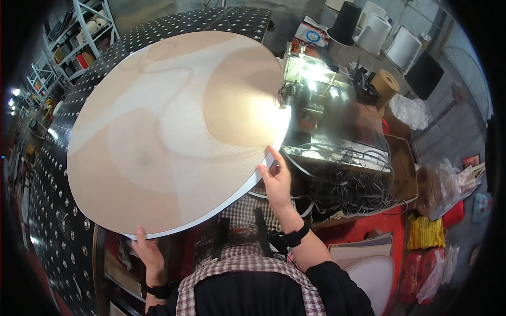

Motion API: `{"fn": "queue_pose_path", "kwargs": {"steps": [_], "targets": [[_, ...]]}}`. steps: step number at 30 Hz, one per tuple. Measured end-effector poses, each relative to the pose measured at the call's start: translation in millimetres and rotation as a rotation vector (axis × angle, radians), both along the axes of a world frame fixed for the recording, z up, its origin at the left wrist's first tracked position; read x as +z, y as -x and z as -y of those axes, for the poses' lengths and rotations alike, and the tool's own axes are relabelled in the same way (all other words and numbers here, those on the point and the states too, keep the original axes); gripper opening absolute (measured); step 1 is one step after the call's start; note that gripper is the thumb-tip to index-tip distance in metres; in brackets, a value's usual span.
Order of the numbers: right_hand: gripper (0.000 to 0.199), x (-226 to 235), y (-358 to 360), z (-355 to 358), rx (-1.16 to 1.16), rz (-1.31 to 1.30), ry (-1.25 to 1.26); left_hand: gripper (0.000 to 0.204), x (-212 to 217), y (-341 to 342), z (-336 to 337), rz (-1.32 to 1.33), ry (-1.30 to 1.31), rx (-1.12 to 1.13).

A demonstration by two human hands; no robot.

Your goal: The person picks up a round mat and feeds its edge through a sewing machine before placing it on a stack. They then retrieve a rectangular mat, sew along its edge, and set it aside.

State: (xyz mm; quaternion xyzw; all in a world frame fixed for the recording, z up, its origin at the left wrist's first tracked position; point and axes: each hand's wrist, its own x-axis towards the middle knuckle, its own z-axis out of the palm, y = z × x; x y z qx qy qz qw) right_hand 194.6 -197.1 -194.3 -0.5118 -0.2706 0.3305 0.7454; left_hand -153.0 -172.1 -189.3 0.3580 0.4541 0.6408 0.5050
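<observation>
A large round mat (153, 152) in beige and white swirls lies across the black table, with a pale binding strip along its near edge. My left hand (149, 256) grips the mat's near-left rim, thumb on top and the other fingers underneath. At the right rim, my right hand (277, 181) pinches the edge between thumb and fingers, a short way from the sewing machine (321, 100). The mat's right edge sits at the machine's stitching head (283, 97), under a bright lamp. Glare hides the needle area.
Rows of metal balls stud the black table (63, 216). Right of the machine are large thread cones (373, 32), a brown tape roll (386, 81) and a heap of dark trimmings (353, 192). Stacked mats (371, 274) and a yellow package (426, 231) lie lower right.
</observation>
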Motion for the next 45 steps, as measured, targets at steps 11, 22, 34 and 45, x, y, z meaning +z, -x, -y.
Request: {"fn": "queue_pose_path", "kwargs": {"steps": [11,22,34,45], "targets": [[0.054,5,6,4,0.068,0.037,0.135,0.026,-8,-6,8,0.253,0.093,-0.117],[0.057,-2,15,4,0.071,0.136,-0.032,0.021,-2,-23,14,0.108,0.193,-0.131],[0.062,-1,22,8,0.095,0.146,0.093,0.038,-24,-10,15,0.105,0.199,-0.253],[0.063,12,52,19,0.197,0.153,0.178,0.029,-21,-12,14,-0.022,0.163,-0.236]]}}
